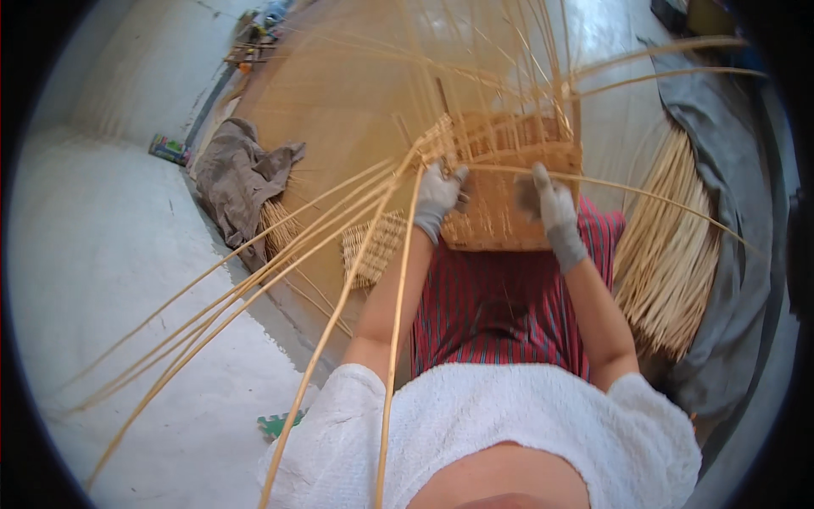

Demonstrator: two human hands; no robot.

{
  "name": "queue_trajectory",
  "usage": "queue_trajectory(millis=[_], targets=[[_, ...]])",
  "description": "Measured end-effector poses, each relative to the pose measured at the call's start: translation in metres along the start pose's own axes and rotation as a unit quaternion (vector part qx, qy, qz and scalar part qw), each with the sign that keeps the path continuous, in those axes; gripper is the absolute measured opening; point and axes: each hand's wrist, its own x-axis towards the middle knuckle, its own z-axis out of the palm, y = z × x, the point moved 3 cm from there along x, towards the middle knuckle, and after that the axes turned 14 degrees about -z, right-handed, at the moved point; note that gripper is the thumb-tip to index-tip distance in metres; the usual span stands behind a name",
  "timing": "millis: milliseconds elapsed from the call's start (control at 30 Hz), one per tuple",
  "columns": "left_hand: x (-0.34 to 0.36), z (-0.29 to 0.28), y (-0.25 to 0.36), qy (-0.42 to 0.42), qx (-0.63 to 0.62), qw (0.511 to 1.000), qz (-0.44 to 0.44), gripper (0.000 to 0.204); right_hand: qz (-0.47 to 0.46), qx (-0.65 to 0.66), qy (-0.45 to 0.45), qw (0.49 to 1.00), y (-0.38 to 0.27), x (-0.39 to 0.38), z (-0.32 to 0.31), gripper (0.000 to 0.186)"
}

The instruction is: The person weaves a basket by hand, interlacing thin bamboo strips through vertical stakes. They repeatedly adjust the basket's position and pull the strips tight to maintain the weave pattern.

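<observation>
A woven basket (500, 204) with tan sides rests over my lap, long canes fanning out from its upper edge. At its left corner my left hand (438, 197), in a grey-white glove, is closed on a thin cane beside the woven rim (434, 136). That long cane (653, 190) runs rightward across the basket and out past its right side. My right hand (555, 208), gloved too, is at the basket's right side, its thumb raised beside the cane. Its fingers are smeared by motion, so their grip is unclear.
Several long canes (254, 284) stick out to the lower left, some passing over my left arm. A small woven piece (373, 248) lies left of my knee. Grey cloth (242, 165) covers a bundle at left; a large cane bundle (670, 254) lies at right on dark sheeting (738, 220).
</observation>
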Motion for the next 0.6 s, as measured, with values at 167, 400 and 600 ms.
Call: queue_trajectory(millis=[167,400,600], targets=[[0.038,0.001,-0.033,-0.065,-0.305,0.949,0.044,0.032,-0.456,-0.247,-0.202,0.831,-0.121,-0.102,0.104,0.057],[0.0,0.011,-0.027,-0.024,-0.208,0.978,0.027,0.03,-0.695,-0.225,-0.335,0.595,-0.109,-0.182,0.254,0.057],[-0.03,0.016,-0.039,0.037,-0.02,0.995,0.09,0.031,-0.583,-0.093,-0.495,0.638,-0.12,-0.171,0.197,0.055]])
